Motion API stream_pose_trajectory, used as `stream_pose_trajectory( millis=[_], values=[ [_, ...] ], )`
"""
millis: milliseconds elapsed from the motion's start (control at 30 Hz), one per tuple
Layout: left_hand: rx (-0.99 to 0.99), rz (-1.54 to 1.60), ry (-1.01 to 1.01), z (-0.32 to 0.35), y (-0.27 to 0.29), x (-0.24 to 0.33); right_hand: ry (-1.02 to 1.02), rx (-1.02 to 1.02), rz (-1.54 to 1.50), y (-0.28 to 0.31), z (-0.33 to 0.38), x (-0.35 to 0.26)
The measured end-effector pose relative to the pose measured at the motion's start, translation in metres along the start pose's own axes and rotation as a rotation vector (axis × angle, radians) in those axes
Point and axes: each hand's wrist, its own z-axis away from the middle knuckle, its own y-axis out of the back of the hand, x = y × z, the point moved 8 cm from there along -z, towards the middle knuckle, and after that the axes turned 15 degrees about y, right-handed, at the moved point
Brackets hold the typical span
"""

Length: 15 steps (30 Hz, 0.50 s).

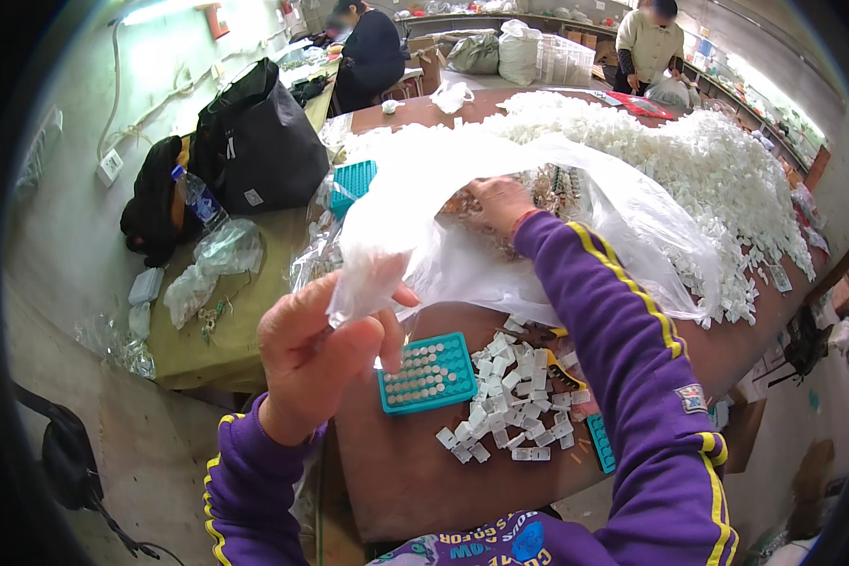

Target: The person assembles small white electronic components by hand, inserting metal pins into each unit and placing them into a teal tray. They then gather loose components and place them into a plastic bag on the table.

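A thin, translucent white plastic bag (396, 203) lies with its mouth spread in front of me. My left hand (316, 344) pinches the bag's near-left edge between thumb and fingers, raised above the table. Inside the mouth, my right hand (502, 203) is among many small brownish-gold and clear pieces (561, 189). Its fingers are curled and partly hidden, so I cannot make out what they grip. Below the bag sits a teal tray (459, 357) with rows of small round whitish pieces. Loose small white plastic boxes (514, 396) are scattered to its right.
A big heap of white pieces (670, 160) covers the table's far right. By my right forearm are a yellow-and-black cutter (564, 373) and another teal tray (600, 443). A black bag (264, 141) and a water bottle (198, 198) stand left. Two people are farther back.
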Motion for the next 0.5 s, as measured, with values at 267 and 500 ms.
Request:
stream_pose_trajectory(
  millis=[267, 500],
  values=[
    [0.045, 0.121, 0.067, 0.001, 0.005, -0.004, -0.053, 0.184, -0.309, 0.023, 0.035, 0.054],
    [0.185, 0.063, 0.18, -0.007, 0.008, -0.008, 0.165, 0.317, -0.094, 0.11, 0.095, 0.017]
  ],
)
